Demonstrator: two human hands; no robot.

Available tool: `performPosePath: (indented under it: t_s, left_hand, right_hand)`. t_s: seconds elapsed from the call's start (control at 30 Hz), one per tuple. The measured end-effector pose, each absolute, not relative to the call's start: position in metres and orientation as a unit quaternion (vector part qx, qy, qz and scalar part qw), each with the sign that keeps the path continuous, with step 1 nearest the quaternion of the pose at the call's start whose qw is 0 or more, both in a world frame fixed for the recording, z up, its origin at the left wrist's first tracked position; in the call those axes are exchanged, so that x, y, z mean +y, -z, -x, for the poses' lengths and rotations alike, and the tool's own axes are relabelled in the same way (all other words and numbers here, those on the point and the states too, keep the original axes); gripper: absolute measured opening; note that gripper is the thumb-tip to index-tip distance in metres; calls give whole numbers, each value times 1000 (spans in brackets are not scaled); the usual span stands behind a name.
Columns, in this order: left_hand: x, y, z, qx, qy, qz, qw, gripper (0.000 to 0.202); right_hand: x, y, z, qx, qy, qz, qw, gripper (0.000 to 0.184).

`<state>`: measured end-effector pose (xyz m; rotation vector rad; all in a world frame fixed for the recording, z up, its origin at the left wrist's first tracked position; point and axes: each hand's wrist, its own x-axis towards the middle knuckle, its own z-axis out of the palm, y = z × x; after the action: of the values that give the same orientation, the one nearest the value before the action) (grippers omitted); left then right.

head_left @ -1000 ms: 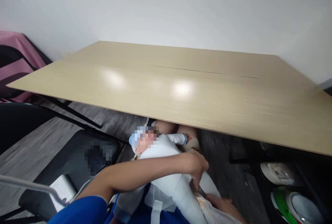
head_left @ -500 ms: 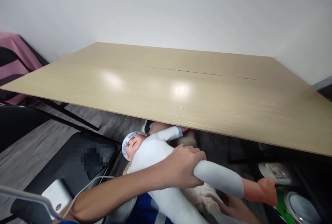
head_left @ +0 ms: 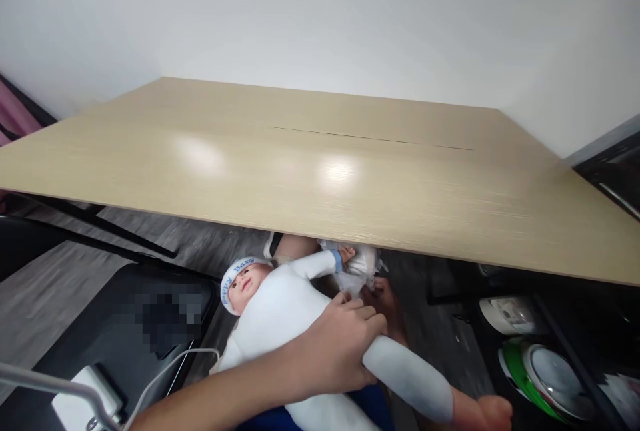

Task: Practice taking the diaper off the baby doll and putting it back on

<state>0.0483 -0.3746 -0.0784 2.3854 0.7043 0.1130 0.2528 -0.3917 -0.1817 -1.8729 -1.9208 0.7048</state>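
Note:
A baby doll [head_left: 280, 308] with a soft white body and a lettered white cap lies on its back across my lap, its head to the left. My left hand [head_left: 353, 338] is closed around the doll's leg [head_left: 407, 368], whose bare foot points to the lower right. Beyond the doll, partly under the table edge, my right hand [head_left: 383, 294] has its fingers bent at a crumpled white bundle [head_left: 367, 264] that looks partly see-through. The doll's hand overlaps this bundle. What kind of thing the bundle is, I cannot make out.
A wooden table [head_left: 300, 184] stretches ahead, against a white wall. On the left, a black chair seat [head_left: 115, 324] bears a white device [head_left: 85, 398] with a cable and a blurred dark object. Lower right, a green-rimmed round container [head_left: 555, 378] stands under the table.
My right hand has moved from the lower right, beneath the doll's leg, up to the far side of the doll with the whitish bundle. My left hand keeps its grip. The view has shifted slightly.

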Motion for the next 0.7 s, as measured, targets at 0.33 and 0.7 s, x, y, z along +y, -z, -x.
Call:
performPosePath:
  t_s: [0.33,0.7]
  left_hand:
    - [-384,91,-50,130,-58,-963,230,45]
    - [-420,101,33,233,-281,-874,320,46]
  right_hand:
    - [-376,178,-261,-711,-125,614,319,56]
    - [-309,130,-174,-855,-268,438,69,22]
